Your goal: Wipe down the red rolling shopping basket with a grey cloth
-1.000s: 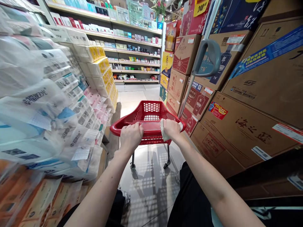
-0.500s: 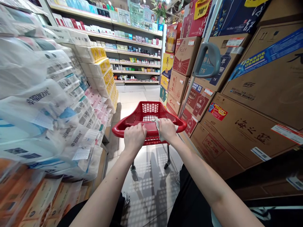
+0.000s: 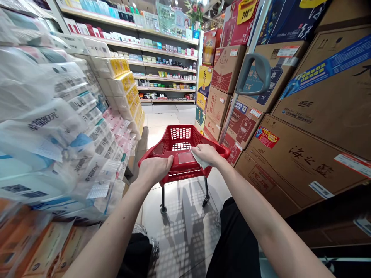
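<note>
A red plastic shopping cart (image 3: 182, 133) stands right in front of me, its basket bare inside as far as I can see. My left hand (image 3: 153, 168) is closed round the left part of the cart's handle (image 3: 185, 157), thumb along the top. On the handle's right side, my right hand (image 3: 207, 153) presses a pale cloth (image 3: 200, 160) against the red bar, fingers bent over it. The cloth's edge hangs out below the palm. A flat label panel on the handle shows between the two hands.
Wrapped tissue packs (image 3: 69, 112) are piled on the left. Cardboard cartons (image 3: 301, 154) stack up on the right, with a grey handle on a metal pole (image 3: 255, 75) before them. Shelves of small goods (image 3: 165, 58) stand across the aisle's end. Tiled floor (image 3: 179, 216) lies beneath the cart.
My left hand has slid left along the handle. My right hand has shifted slightly right with the cloth and is flatter over the bar. More of the handle's middle shows.
</note>
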`<state>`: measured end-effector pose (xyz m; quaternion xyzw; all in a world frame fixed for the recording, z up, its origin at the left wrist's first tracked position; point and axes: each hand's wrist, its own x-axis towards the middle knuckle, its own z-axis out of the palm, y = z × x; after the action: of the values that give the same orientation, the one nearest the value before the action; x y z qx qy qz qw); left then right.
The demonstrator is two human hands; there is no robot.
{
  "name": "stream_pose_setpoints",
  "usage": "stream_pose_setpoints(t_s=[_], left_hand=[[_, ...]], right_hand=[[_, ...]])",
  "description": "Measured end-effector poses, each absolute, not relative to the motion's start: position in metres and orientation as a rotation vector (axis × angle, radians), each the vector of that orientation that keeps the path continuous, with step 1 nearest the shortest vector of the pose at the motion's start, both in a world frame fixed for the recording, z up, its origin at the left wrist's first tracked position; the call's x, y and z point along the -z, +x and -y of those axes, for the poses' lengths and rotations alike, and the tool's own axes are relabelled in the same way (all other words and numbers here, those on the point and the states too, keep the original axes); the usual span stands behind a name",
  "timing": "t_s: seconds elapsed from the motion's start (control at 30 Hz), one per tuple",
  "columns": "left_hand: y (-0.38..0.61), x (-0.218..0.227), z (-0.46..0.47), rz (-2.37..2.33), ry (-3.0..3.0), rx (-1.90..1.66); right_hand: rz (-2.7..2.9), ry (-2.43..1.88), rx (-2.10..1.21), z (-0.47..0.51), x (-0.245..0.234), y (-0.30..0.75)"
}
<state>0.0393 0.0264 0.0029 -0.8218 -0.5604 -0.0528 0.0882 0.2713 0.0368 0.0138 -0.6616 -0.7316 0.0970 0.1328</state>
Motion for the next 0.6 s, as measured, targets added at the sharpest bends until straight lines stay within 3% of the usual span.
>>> stream_pose_setpoints(t_s=[0.2,0.4,0.6], left_hand=[[0.047,0.003,-0.02,1.703,-2.355,0.256],[0.047,0.004,-0.016,1.703,-2.333,0.294],[0.05,0.005,-0.011,1.678,-2.323,0.328]], right_hand=[[2.095,-2.119,-0.256,-0.054,-0.021,0.249],[2.27,-1.912,0.003,-0.037,-0.02,0.234],[2.405,-1.785,-0.014,-0.033,-0.025,0.237]])
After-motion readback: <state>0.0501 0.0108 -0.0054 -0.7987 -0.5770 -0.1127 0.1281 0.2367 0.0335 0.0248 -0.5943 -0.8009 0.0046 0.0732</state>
